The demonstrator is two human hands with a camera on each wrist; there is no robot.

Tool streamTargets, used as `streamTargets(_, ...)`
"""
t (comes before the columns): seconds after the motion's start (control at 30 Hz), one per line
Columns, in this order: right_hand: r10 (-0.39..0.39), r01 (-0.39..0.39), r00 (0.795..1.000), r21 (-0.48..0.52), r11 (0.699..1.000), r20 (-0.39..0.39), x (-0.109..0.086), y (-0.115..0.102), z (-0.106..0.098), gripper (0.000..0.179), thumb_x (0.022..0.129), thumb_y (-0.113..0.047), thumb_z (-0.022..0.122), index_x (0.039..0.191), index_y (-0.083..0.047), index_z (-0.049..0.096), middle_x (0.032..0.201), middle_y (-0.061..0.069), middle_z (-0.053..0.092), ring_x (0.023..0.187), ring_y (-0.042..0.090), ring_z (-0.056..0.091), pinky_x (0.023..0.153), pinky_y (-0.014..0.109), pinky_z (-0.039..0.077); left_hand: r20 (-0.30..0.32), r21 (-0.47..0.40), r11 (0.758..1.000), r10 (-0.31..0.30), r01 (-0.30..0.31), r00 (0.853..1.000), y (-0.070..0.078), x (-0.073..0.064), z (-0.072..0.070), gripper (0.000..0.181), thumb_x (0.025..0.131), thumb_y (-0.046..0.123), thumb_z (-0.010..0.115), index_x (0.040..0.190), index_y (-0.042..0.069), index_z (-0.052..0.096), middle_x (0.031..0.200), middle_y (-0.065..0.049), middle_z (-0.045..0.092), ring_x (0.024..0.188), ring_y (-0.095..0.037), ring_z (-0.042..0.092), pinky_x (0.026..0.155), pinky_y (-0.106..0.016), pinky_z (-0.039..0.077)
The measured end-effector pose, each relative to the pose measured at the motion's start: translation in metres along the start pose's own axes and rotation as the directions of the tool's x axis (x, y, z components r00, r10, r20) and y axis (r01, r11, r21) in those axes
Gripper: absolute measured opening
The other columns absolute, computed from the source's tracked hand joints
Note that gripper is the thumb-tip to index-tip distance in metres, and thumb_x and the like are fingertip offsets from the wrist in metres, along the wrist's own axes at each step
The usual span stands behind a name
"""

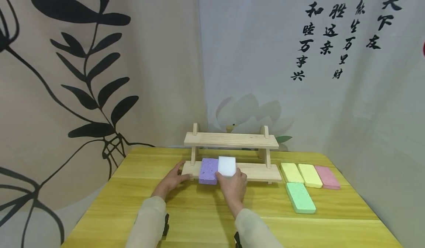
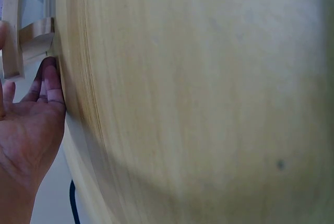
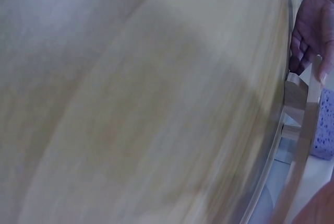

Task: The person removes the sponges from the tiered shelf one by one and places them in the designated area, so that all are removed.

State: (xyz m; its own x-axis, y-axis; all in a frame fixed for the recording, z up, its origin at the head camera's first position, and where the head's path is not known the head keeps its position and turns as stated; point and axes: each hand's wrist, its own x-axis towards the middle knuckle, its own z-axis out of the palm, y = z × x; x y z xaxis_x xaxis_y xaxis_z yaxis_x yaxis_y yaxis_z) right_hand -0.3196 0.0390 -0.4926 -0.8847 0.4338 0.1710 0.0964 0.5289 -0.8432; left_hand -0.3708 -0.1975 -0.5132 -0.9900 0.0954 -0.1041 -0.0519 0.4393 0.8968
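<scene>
In the head view, a two-tier wooden shelf (image 1: 232, 140) stands on the table. My left hand (image 1: 172, 181) holds the left end of its lower board, thumb at the front and fingers round the end. A purple speckled sponge (image 1: 208, 171) lies on that board and overhangs the front edge. Right beside it is a white sponge (image 1: 227, 166), which my right hand (image 1: 233, 189) pinches between thumb and fingers. The left wrist view shows my left palm (image 2: 31, 130) near the board's end. In the right wrist view, the purple sponge (image 3: 324, 125) shows partly.
Right of the shelf lie two pale yellow sponges (image 1: 292, 172), a pink sponge (image 1: 327, 177) and a green sponge (image 1: 300, 198). The wooden table (image 1: 199, 218) reaches back to a printed curtain (image 1: 166, 74).
</scene>
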Motion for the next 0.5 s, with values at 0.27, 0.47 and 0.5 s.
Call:
streamTargets(0.27,0.015,-0.015,1.000,-0.004,1.000,0.013,0.0046,0.0017,-0.0025,0.084,0.071,-0.045,0.086,0.132,0.003,0.056,0.115,0.021,0.054,0.102,0.034,0.050,0.081,0.048,0.044,0.000,0.008,1.000,0.007,-0.007,1.000,0.0012,0.0010,0.0011,0.089,0.090,0.038,0.073,0.159,0.015,0.021,0.139,-0.027,0.048,0.118,-0.037,0.054,0.102,-0.057,0.039)
streamTargets(0.47,0.008,-0.008,1.000,-0.008,1.000,0.023,0.0052,0.0033,-0.0043,0.080,0.073,-0.042,0.085,0.133,0.002,0.056,0.112,0.020,0.055,0.100,0.033,0.050,0.081,0.047,0.044,0.000,0.001,1.000,-0.011,0.011,1.000,0.0000,0.0017,0.0002,0.090,0.090,0.039,0.073,0.159,0.017,0.020,0.141,-0.026,0.046,0.121,-0.037,0.052,0.104,-0.057,0.037)
streamTargets(0.5,0.004,-0.004,1.000,-0.006,1.000,0.022,0.0050,0.0035,-0.0047,0.079,0.073,-0.042,0.085,0.132,0.002,0.057,0.111,0.020,0.055,0.099,0.033,0.050,0.080,0.047,0.044,0.001,0.002,1.000,-0.011,0.011,1.000,-0.0005,0.0019,-0.0001,0.090,0.090,0.039,0.073,0.159,0.017,0.020,0.141,-0.027,0.046,0.121,-0.038,0.052,0.104,-0.057,0.037)
